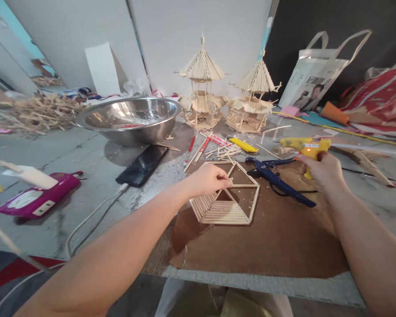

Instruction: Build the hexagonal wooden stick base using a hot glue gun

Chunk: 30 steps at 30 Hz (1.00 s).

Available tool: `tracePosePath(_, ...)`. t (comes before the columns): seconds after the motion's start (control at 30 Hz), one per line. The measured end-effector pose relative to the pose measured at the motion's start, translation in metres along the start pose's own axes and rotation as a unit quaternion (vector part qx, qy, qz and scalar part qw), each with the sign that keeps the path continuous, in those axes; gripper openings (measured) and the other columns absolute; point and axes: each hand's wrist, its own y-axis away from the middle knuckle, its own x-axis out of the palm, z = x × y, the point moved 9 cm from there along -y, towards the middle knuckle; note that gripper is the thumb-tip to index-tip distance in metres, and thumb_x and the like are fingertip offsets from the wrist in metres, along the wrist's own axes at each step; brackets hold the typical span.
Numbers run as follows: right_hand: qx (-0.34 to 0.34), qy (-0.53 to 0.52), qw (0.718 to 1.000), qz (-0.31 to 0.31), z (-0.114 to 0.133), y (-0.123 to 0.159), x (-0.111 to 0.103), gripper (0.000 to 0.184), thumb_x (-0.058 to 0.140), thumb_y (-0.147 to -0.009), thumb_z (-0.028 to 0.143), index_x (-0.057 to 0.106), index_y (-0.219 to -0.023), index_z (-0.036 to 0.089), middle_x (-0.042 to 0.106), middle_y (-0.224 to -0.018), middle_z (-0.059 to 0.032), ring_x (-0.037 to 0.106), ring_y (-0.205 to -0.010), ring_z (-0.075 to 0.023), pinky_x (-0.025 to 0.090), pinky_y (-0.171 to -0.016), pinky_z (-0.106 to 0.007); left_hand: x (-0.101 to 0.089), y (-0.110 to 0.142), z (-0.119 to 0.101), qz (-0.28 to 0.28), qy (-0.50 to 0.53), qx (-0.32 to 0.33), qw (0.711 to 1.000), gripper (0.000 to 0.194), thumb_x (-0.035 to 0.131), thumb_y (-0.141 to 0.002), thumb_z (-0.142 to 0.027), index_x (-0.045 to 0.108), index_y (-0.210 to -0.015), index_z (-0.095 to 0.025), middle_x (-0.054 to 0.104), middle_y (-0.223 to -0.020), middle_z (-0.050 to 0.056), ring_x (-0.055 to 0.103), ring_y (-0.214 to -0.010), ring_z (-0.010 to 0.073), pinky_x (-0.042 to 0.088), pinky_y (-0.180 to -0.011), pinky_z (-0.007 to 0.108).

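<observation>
My left hand [208,179] is closed in a pinch over a flat hexagonal frame of wooden sticks [226,207] that lies on a brown board [270,237]; what the fingertips pinch is too small to name. My right hand [323,169] is wrapped round the handle of a yellow glue gun [305,146], held to the right of the frame. A blue tool [277,178] lies on the board between the two hands.
Two stick pagoda models [202,86] [254,97] stand at the back. A steel bowl [128,119], a black phone [142,164], loose sticks [214,147], a magenta device [36,198], a white bag [317,75] and a pile of sticks [36,112] lie around.
</observation>
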Motion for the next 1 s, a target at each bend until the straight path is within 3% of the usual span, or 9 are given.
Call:
tracePosePath(0.17, 0.05, -0.023, 0.998, -0.005, 0.005, 0.009, -0.004, 0.036, 0.061, -0.055, 0.039, 0.059, -0.076, 0.01, 0.05, -0.047, -0.0026, 0.045, -0.042, -0.0115, 0.035, -0.04, -0.024, -0.014, -0.002, 0.006, -0.079, -0.026, 0.004, 0.997, 0.03, 0.043, -0.072, -0.038, 0.061, -0.073, -0.014, 0.059, -0.064, 0.0, 0.048, -0.057, 0.0082, 0.034, -0.053, 0.02)
tracePosePath(0.27, 0.045, -0.038, 0.998, 0.0, 0.006, 0.01, -0.002, 0.036, 0.062, -0.052, 0.039, 0.06, -0.071, 0.009, 0.053, -0.049, -0.004, 0.047, -0.043, -0.0122, 0.036, -0.042, -0.025, -0.021, -0.003, 0.014, -0.126, -0.074, -0.007, 0.989, 0.029, 0.041, -0.073, -0.037, 0.061, -0.074, -0.016, 0.06, -0.067, 0.001, 0.051, -0.059, 0.0096, 0.035, -0.055, 0.021)
tracePosePath(0.43, 0.007, -0.098, 0.995, 0.023, 0.015, 0.012, 0.005, 0.03, 0.061, -0.055, 0.033, 0.06, -0.075, 0.011, 0.062, -0.071, -0.0078, 0.056, -0.054, -0.014, 0.044, -0.052, -0.024, -0.034, -0.003, 0.025, -0.205, -0.177, -0.035, 0.962, 0.024, 0.04, -0.074, -0.032, 0.061, -0.08, -0.021, 0.062, -0.083, 0.001, 0.053, -0.076, 0.0154, 0.037, -0.065, 0.025)
tracePosePath(0.57, -0.043, -0.139, 0.987, 0.063, 0.039, 0.026, 0.012, 0.028, 0.06, -0.057, 0.029, 0.06, -0.08, 0.013, 0.062, -0.082, -0.0059, 0.054, -0.05, -0.0105, 0.046, -0.052, -0.023, -0.038, -0.004, 0.032, -0.213, -0.196, -0.047, 0.956, 0.025, 0.039, -0.074, -0.031, 0.06, -0.084, -0.023, 0.061, -0.09, 0.001, 0.053, -0.082, 0.0165, 0.037, -0.068, 0.025)
tracePosePath(0.67, -0.046, -0.135, 0.987, 0.078, 0.049, 0.036, 0.017, 0.024, 0.062, -0.055, 0.028, 0.062, -0.074, 0.013, 0.063, -0.071, -0.0046, 0.052, -0.048, -0.0106, 0.046, -0.05, -0.024, -0.044, -0.002, 0.037, -0.224, -0.196, -0.062, 0.953, 0.024, 0.039, -0.074, -0.032, 0.059, -0.082, -0.024, 0.061, -0.089, 0.001, 0.053, -0.08, 0.0172, 0.037, -0.065, 0.025)
tracePosePath(0.77, -0.048, -0.122, 0.988, 0.08, 0.05, 0.04, 0.021, 0.022, 0.063, -0.054, 0.028, 0.062, -0.071, 0.014, 0.062, -0.063, -0.0027, 0.055, -0.052, -0.0137, 0.046, -0.05, -0.026, -0.053, 0.001, 0.048, -0.24, -0.188, -0.102, 0.947, 0.023, 0.04, -0.073, -0.032, 0.06, -0.081, -0.024, 0.062, -0.086, 0.001, 0.054, -0.077, 0.0171, 0.036, -0.062, 0.024)
tracePosePath(1.0, -0.107, -0.103, 0.987, 0.058, 0.046, 0.039, 0.029, 0.031, 0.062, -0.054, 0.039, 0.063, -0.073, 0.015, 0.065, -0.072, -0.0037, 0.06, -0.074, -0.0223, 0.046, -0.068, -0.033, -0.073, -0.005, 0.071, -0.257, -0.167, -0.163, 0.938, 0.026, 0.04, -0.073, -0.032, 0.061, -0.082, -0.022, 0.063, -0.083, 0.002, 0.054, -0.074, 0.0141, 0.037, -0.063, 0.022)
